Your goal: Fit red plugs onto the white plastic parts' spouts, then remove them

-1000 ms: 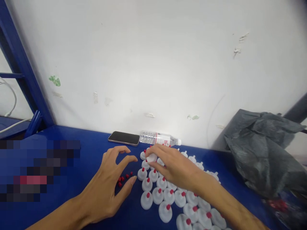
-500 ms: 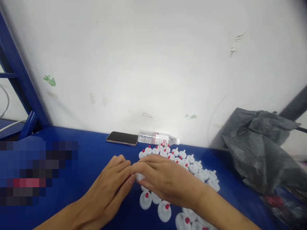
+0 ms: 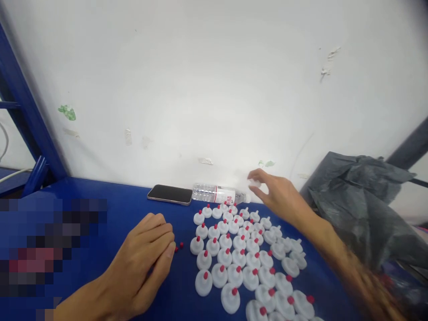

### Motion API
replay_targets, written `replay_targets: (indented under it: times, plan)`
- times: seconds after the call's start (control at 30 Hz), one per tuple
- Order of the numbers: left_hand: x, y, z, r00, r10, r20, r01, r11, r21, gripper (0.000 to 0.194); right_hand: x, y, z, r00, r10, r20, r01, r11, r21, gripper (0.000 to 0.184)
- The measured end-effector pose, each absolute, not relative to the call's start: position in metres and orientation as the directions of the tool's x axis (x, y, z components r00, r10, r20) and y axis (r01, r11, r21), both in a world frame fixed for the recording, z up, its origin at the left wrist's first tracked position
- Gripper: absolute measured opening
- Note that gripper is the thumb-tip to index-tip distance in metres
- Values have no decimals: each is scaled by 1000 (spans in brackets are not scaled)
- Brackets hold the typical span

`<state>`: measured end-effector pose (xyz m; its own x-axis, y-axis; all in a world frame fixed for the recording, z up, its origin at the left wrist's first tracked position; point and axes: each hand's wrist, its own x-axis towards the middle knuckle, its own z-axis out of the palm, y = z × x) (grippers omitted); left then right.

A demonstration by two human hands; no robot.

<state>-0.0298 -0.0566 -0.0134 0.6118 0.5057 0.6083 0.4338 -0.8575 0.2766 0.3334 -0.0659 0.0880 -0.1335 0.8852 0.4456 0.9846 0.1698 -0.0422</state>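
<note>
My left hand (image 3: 147,258) rests on the blue table with curled fingers and the thumb drawn in; whatever they hold is hidden. Two small red caps (image 3: 181,245) lie at its fingertips. Raised in front of the wall, beyond the white pieces, my right hand (image 3: 270,191) pinches a blurred whitish piece (image 3: 254,183) between thumb and fingers. Rows of white round pieces with nozzles (image 3: 225,241) stand on the table between my hands, most tipped with red caps. At the right of the group, several pieces (image 3: 290,266) have bare nozzles.
A phone (image 3: 170,194) and a clear plastic bottle (image 3: 214,193) lie along the wall (image 3: 200,89). On the right is a crumpled grey plastic bag (image 3: 361,200). A blue frame post (image 3: 30,102) stands at the left. The lower left is pixelated.
My hands have come apart. The right moved up and right, away from the left, uncovering the rows of white pieces. My left hand drew back slightly, and two red caps now show beside it.
</note>
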Motion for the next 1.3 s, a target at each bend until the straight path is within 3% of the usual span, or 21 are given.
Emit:
replay_targets:
  times: [0.13,0.27,0.43,0.57,0.7,0.9,1.07,1.3]
  plan:
    - [-10,-56,3,612,509,605,436,-856,278,23,387,-48,72,-20,971,237,997,37,-67,19]
    - [-8,-48,-14,656,551,516,469,-833,294,22,402,-44,52,-35,999,30,991,39,-130,24]
    - [-12,-41,-25,663,593,457,500,-805,319,23,401,-47,52,-112,990,-89,965,87,-247,30]
    - [-11,-40,-28,671,594,444,509,-805,306,22,397,-50,61,-146,987,-69,954,122,-275,32]
    - [-10,-40,-29,670,598,440,542,-799,261,18,377,-53,76,-133,989,70,958,147,-245,35]
    - [-10,-41,-28,672,617,410,568,-784,249,14,294,-69,77,-322,917,237,879,382,-285,45]
    - [-9,-42,-27,662,631,404,583,-773,251,13,248,-74,44,-528,828,192,785,561,-264,33]
    - [-9,-40,-31,666,625,406,569,-778,265,9,243,-66,27,-557,805,204,776,592,-218,36]
